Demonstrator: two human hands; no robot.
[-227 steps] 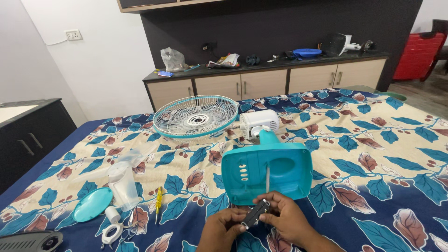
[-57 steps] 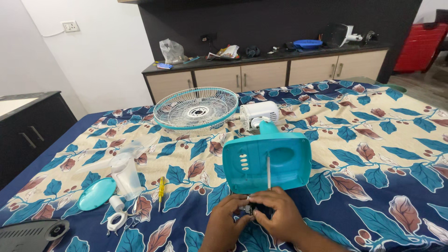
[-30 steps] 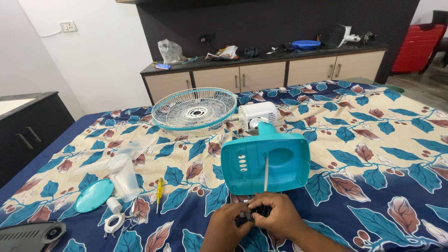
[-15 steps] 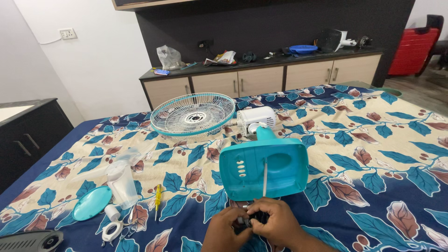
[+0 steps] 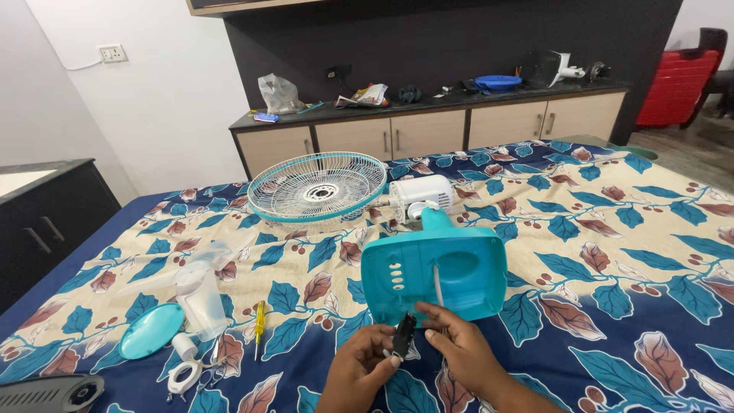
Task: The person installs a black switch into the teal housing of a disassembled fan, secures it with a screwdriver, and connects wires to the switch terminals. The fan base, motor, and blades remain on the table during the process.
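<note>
A teal fan base (image 5: 436, 275) lies tilted on the bed, its underside toward me, with a grey cord (image 5: 437, 284) running down from it. Just below its front edge my left hand (image 5: 359, 367) pinches a small black plug (image 5: 403, 336) upright between thumb and fingers. My right hand (image 5: 459, 348) rests beside it, fingertips touching the plug and the cord. The white fan motor (image 5: 420, 195) and the round wire fan guard (image 5: 317, 187) lie behind the base.
A floral bedsheet (image 5: 612, 229) covers the bed. At left lie a yellow screwdriver (image 5: 259, 320), clear fan blades (image 5: 200, 287), a teal round cap (image 5: 151, 330), a white ring (image 5: 183, 377) and a grey part (image 5: 50, 394). A cluttered cabinet (image 5: 428, 126) stands behind.
The view has shifted slightly. My hands stay below the teal base; the left hand has drawn a little left and now holds the black plug upright and in plain sight.
</note>
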